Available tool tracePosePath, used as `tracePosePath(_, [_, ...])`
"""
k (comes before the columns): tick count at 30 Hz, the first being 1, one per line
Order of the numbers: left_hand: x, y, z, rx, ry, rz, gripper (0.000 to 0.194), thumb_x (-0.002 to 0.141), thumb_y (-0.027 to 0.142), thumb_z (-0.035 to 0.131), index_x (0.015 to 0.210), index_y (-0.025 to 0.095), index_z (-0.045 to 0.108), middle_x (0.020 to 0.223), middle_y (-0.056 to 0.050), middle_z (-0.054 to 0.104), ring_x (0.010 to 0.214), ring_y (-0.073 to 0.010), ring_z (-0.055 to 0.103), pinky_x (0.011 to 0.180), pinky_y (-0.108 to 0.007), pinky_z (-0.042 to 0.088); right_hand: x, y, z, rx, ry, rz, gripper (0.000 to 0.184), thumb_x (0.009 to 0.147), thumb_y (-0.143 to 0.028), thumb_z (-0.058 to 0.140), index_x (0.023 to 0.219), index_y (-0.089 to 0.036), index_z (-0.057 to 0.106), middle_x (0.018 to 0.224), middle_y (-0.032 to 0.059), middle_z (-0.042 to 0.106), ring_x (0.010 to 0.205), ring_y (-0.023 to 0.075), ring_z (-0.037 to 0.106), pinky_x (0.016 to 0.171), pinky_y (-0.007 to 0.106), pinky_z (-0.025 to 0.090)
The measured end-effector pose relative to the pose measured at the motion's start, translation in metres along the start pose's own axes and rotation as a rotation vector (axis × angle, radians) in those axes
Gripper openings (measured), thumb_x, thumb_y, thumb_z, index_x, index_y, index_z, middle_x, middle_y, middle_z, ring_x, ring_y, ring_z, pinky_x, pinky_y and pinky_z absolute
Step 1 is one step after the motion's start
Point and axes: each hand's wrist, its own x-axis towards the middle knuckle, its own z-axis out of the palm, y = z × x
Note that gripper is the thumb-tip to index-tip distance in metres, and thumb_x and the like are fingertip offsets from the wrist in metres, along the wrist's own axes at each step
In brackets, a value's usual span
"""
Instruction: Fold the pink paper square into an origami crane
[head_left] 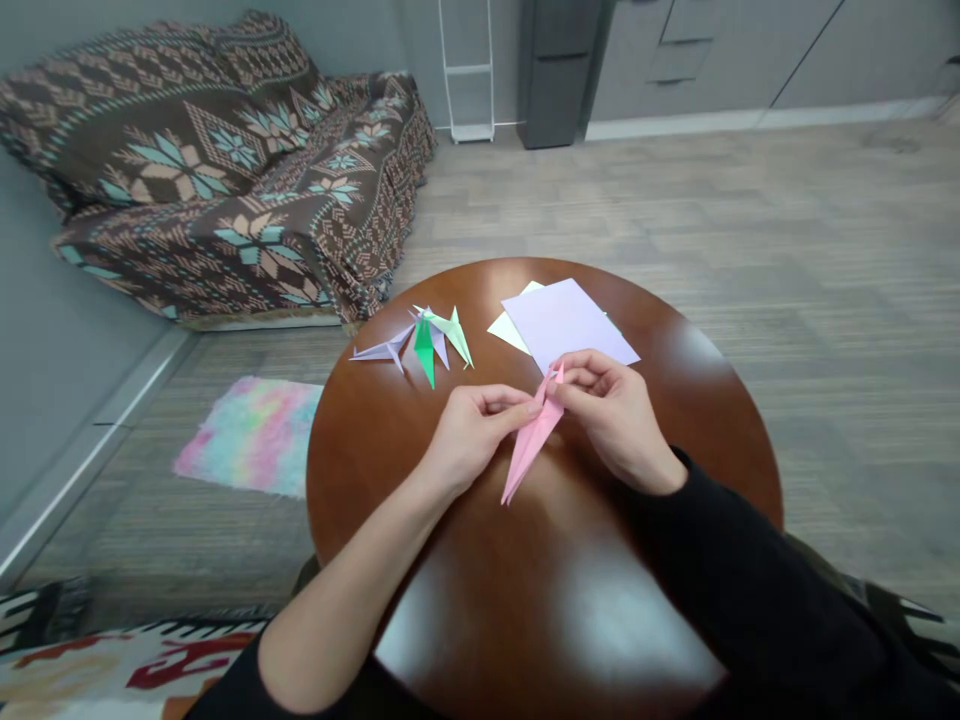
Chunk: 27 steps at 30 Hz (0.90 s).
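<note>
A pink folded paper origami piece (534, 440) is held above the round table, with its two long points hanging down toward me. My left hand (480, 425) pinches its left side between thumb and fingers. At the upper end, my right hand (606, 405) grips a narrow tip between thumb and forefinger. Just beyond my hands lies a lilac paper sheet (570, 318), partly over a pale green sheet (510, 330). To the left sit several folded paper pieces: a lilac one (382, 349), a green one (424, 352) and a pale green one (456, 335).
The round brown table (360, 450) is glossy with light reflections. A sofa with a patterned cover (247, 190) stands at the back left. On the floor lies a fluffy pastel rug (251, 435). Grey cabinets (712, 60) line the far wall.
</note>
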Motion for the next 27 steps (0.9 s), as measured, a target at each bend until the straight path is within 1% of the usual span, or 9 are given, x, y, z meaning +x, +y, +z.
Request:
tracePosePath(4, [0.0004, -0.0014, -0.001, 0.033, 0.053, 0.034, 0.02, 0.077, 0.034, 0.085, 0.081, 0.015, 0.082, 0.078, -0.004, 0.079, 0.069, -0.0153, 0.066, 0.069, -0.026, 0.048, -0.0015, -0.0038, 0.0023, 0.09, -0.075, 0.129, 0.023, 0.076, -0.034, 0.085, 0.089, -0.02, 0.074, 0.08, 0.0001, 0.071, 0.072, 0.0141, 0.064, 0.072, 0.029, 0.056])
tracePosePath(7, [0.0002, -0.002, -0.001, 0.0, 0.055, 0.03, 0.021, 0.077, 0.034, 0.086, 0.082, 0.015, 0.081, 0.079, -0.004, 0.079, 0.069, -0.0153, 0.067, 0.069, -0.026, 0.049, -0.0033, -0.0041, 0.003, 0.107, -0.131, 0.185, 0.025, 0.075, -0.037, 0.088, 0.087, -0.02, 0.075, 0.083, 0.0004, 0.07, 0.077, 0.0149, 0.065, 0.075, 0.03, 0.057])
tracePosePath(10, [-0.0008, -0.0009, 0.0006, -0.033, 0.029, 0.028, 0.019, 0.076, 0.032, 0.087, 0.081, 0.015, 0.081, 0.078, -0.004, 0.079, 0.069, -0.0148, 0.068, 0.07, -0.025, 0.05, -0.0039, -0.0013, 0.0021, 0.055, -0.157, 0.148, 0.021, 0.079, -0.036, 0.087, 0.082, -0.019, 0.076, 0.078, 0.0, 0.069, 0.074, 0.0145, 0.063, 0.074, 0.029, 0.054])
tracePosePath(13, [-0.0021, 0.001, 0.003, -0.029, 0.02, 0.048, 0.016, 0.077, 0.03, 0.086, 0.08, 0.015, 0.081, 0.078, -0.004, 0.079, 0.07, -0.0144, 0.068, 0.072, -0.025, 0.051, -0.0033, 0.0015, 0.0011, 0.022, -0.147, 0.097, 0.018, 0.082, -0.034, 0.085, 0.077, -0.019, 0.078, 0.074, -0.0001, 0.069, 0.07, 0.0141, 0.061, 0.073, 0.029, 0.051])
tracePosePath(16, [-0.003, 0.0022, 0.0047, -0.033, 0.027, 0.059, 0.017, 0.076, 0.03, 0.087, 0.08, 0.015, 0.08, 0.078, -0.004, 0.079, 0.07, -0.0159, 0.069, 0.072, -0.026, 0.053, -0.0025, 0.0025, 0.0012, -0.003, -0.104, 0.062, 0.018, 0.079, -0.035, 0.087, 0.074, -0.019, 0.079, 0.073, 0.0005, 0.072, 0.068, 0.0146, 0.06, 0.07, 0.03, 0.05])
tracePosePath(19, [-0.0031, 0.0019, 0.0051, -0.054, 0.007, 0.05, 0.019, 0.075, 0.031, 0.088, 0.08, 0.015, 0.079, 0.078, -0.004, 0.079, 0.071, -0.0169, 0.071, 0.072, -0.027, 0.053, -0.0024, 0.0024, 0.0019, -0.044, -0.057, 0.045, 0.02, 0.076, -0.036, 0.088, 0.071, -0.02, 0.078, 0.072, 0.0014, 0.073, 0.066, 0.0151, 0.06, 0.067, 0.03, 0.049])
tracePosePath(22, [-0.0025, 0.0004, 0.0045, -0.079, -0.014, 0.032, 0.022, 0.076, 0.034, 0.088, 0.082, 0.015, 0.078, 0.079, -0.004, 0.079, 0.072, -0.0171, 0.072, 0.074, -0.027, 0.053, -0.0026, 0.0021, 0.0022, -0.058, -0.039, 0.03, 0.02, 0.075, -0.035, 0.088, 0.069, -0.02, 0.078, 0.072, 0.0018, 0.074, 0.065, 0.015, 0.06, 0.066, 0.03, 0.049])
tracePosePath(25, [-0.0016, -0.001, 0.004, -0.096, -0.006, 0.044, 0.02, 0.077, 0.033, 0.088, 0.085, 0.016, 0.079, 0.081, -0.003, 0.08, 0.074, -0.0158, 0.072, 0.075, -0.026, 0.053, -0.0026, 0.0017, 0.002, -0.055, -0.033, 0.014, 0.02, 0.071, -0.032, 0.09, 0.064, -0.02, 0.075, 0.071, 0.0014, 0.073, 0.065, 0.0148, 0.059, 0.066, 0.03, 0.047])
tracePosePath(27, [-0.0012, -0.0012, 0.0039, -0.104, -0.009, 0.049, 0.018, 0.078, 0.031, 0.087, 0.084, 0.016, 0.08, 0.08, -0.003, 0.079, 0.073, -0.0142, 0.07, 0.075, -0.024, 0.051, -0.0029, 0.0018, 0.0019, -0.057, -0.032, -0.006, 0.02, 0.071, -0.029, 0.09, 0.062, -0.02, 0.074, 0.07, 0.0009, 0.073, 0.065, 0.0144, 0.059, 0.066, 0.03, 0.046])
